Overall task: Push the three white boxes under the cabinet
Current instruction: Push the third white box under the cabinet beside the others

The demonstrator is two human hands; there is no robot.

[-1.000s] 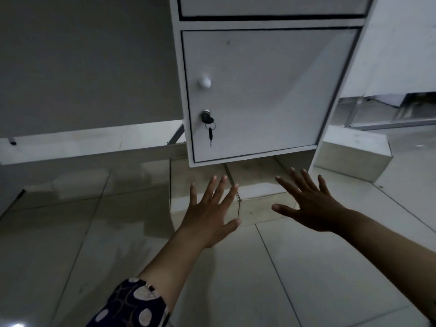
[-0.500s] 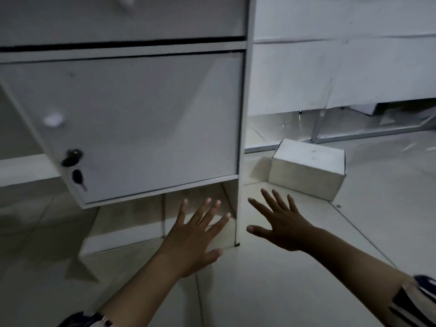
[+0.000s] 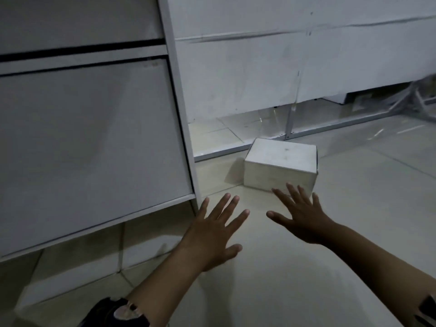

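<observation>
1. Two bare hands reach forward over the pale tiled floor [image 3: 295, 279], palms down; nothing is gripped.
2. On the left hand [image 3: 212, 234] the fingers [image 3: 220, 206] are spread wide apart, and it hovers just beside the lower right corner of the white laminate cabinet [image 3: 94, 142].
3. On the right hand [image 3: 304, 218] the fingers [image 3: 293, 194] are likewise splayed, their tips overlapping the near lower edge of a white rectangular cardboard box [image 3: 280, 164]; whether they touch it cannot be told.
4. That box stands on the floor to the right of the cabinet's side panel, out in the open and not beneath it, with its long side turned slightly askew to the tile lines.
5. Under the cabinet's raised bottom edge, two more white boxes [image 3: 99, 256] sit side by side in shadow, their front faces showing; the left one is partly cut off by the dim light.
6. Behind the loose box runs a white panelled wall [image 3: 283, 67] raised off the floor, with a grey metal frame [image 3: 330, 125] along its foot.
7. A dark patterned sleeve [image 3: 118, 312] shows at the left wrist near the bottom edge, and a striped cuff [image 3: 427, 310] at the right forearm.
</observation>
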